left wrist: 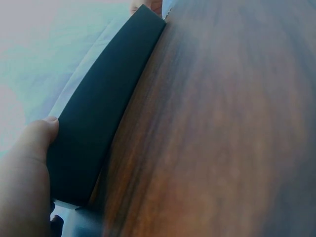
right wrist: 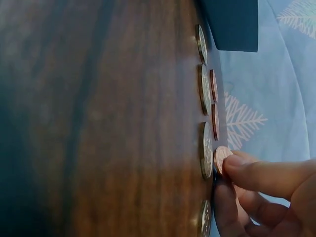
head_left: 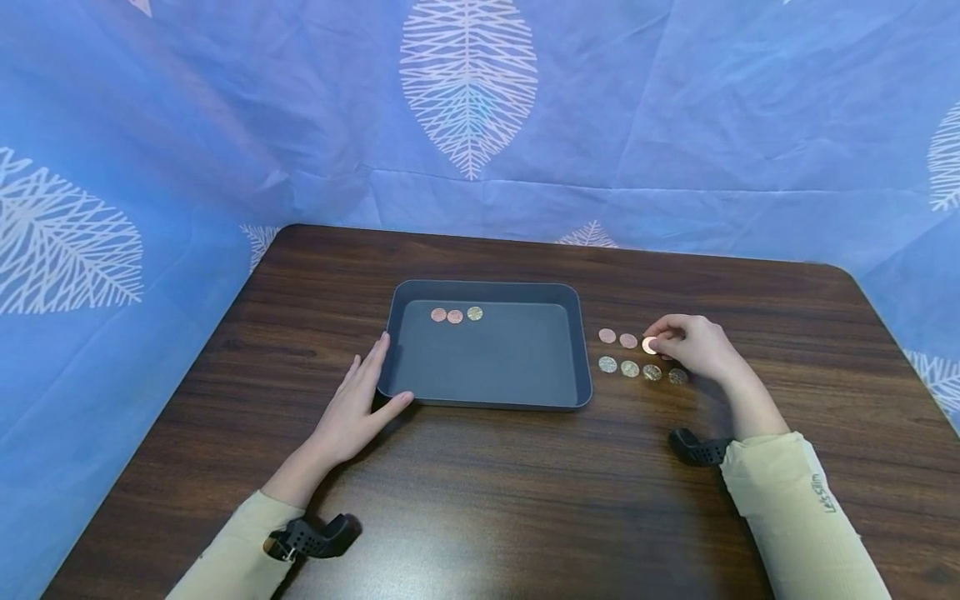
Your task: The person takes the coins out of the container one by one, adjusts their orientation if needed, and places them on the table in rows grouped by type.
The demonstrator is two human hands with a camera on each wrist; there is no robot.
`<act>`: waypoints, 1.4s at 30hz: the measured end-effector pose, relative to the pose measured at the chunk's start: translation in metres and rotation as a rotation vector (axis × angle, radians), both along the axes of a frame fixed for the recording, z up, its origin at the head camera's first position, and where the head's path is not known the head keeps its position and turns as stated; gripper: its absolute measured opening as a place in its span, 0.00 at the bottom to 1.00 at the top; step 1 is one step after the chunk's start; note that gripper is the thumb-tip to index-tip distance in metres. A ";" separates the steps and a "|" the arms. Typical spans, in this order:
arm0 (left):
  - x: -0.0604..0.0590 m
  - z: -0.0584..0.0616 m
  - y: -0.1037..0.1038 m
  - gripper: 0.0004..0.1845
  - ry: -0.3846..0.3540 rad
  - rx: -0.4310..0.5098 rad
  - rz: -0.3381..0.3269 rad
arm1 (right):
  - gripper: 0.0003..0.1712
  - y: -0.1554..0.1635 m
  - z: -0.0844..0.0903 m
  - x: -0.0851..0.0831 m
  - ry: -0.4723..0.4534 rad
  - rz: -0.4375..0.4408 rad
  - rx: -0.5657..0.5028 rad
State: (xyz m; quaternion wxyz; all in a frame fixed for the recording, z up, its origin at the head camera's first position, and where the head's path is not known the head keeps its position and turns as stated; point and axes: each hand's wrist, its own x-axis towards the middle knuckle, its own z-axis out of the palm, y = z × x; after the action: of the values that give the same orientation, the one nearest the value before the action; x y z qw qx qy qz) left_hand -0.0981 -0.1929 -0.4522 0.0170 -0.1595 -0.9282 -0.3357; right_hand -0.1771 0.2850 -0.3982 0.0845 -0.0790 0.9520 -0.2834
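A dark grey tray (head_left: 577, 333) sits mid-table with three coins (head_left: 455, 315) in a row near its far left edge. My left hand (head_left: 358, 402) lies with straight fingers against the tray's left wall and front corner; the left wrist view shows the thumb (left wrist: 42, 131) touching the tray (left wrist: 106, 106). Right of the tray, two rows of coins (head_left: 630, 367) lie on the wood. My right hand (head_left: 693, 343) pinches a copper coin (head_left: 648, 344) at the right end of the far row; the right wrist view shows the fingertips (right wrist: 237, 165) on that coin (right wrist: 221, 157), lifted on edge.
The dark wooden table (head_left: 480, 500) is backed and flanked by blue cloth with white leaf prints (head_left: 468, 83). Black wrist straps (head_left: 311, 537) sit at both cuffs. The table's rounded edges lie at left and right.
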 end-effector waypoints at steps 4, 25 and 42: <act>0.000 0.000 0.000 0.47 -0.003 0.003 0.000 | 0.11 0.000 -0.003 0.000 0.031 -0.012 0.016; 0.000 0.002 -0.001 0.47 0.002 0.014 -0.017 | 0.08 -0.001 -0.004 0.000 0.059 -0.041 0.008; 0.001 0.002 -0.001 0.46 -0.016 0.014 0.000 | 0.12 -0.033 0.026 0.001 0.127 -0.008 -0.040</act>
State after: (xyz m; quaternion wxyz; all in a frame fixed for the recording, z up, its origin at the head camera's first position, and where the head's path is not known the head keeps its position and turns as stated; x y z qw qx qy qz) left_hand -0.0976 -0.1937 -0.4507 0.0109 -0.1567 -0.9259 -0.3435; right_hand -0.1759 0.2519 -0.3719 0.0212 -0.0946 0.9499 -0.2971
